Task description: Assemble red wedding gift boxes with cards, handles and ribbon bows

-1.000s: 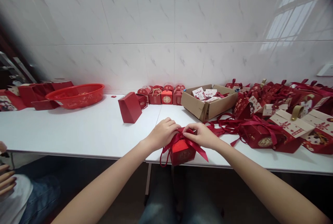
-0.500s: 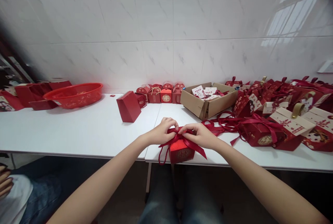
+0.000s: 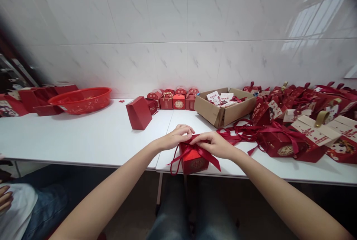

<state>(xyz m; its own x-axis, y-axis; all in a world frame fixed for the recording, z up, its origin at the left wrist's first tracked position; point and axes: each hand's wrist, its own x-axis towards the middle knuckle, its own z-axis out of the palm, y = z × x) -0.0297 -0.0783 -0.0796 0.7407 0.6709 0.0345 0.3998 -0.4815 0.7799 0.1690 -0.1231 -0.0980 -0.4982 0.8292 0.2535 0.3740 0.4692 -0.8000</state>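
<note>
A small red gift box [image 3: 194, 164] with a gold round emblem stands at the table's front edge. A dark red ribbon [image 3: 210, 158] is tied across its top, its tails spreading to both sides, and a red cord loop hangs at the box's left. My right hand [image 3: 213, 144] pinches the ribbon at the knot with thumb and forefinger. My left hand [image 3: 178, 136] hovers over the back left of the box top, fingers stretched out and off the ribbon. Some of the knot is hidden behind the fingers.
Loose ribbons [image 3: 242, 130] and a ribboned box [image 3: 281, 141] lie right, before many finished gift boxes. Behind stand a cardboard carton [image 3: 213, 112] of tags and a row of red boxes [image 3: 179, 102]. A plain red box [image 3: 138, 113] and red basin [image 3: 80, 102] are left. Someone sits far left.
My left hand has let go of the ribbon and lifted slightly, its fingers straightening. The left ribbon tail lies lower now. My right hand keeps its pinch at the knot.
</note>
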